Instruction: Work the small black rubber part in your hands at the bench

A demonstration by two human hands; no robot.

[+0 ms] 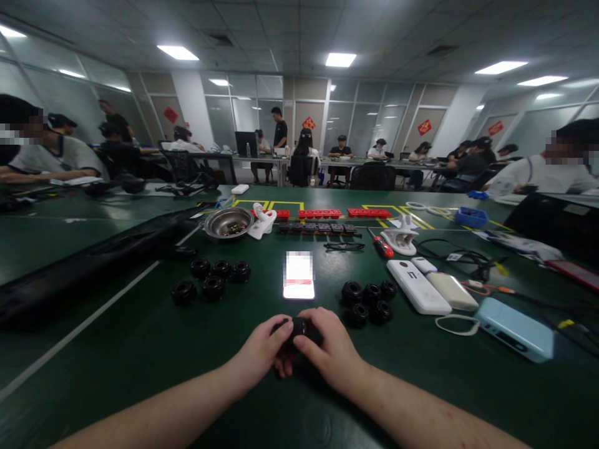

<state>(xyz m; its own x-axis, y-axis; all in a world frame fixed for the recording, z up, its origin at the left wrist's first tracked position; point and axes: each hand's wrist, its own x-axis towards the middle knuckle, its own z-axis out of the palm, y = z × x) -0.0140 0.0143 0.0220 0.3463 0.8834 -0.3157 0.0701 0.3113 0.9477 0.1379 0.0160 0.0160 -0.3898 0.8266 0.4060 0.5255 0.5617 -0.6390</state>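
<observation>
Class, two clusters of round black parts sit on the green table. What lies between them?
In the head view, a lit phone lies between the left cluster and the right cluster; the left hand and right hand are nearer the camera.

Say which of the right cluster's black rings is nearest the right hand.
The front-left ring; the front-right ring and three rear rings sit farther from the right hand.

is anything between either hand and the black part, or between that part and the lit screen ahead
Nothing visible: the left hand and right hand both hold the black part directly, and only green tabletop shows between it and the lit screen.
</observation>
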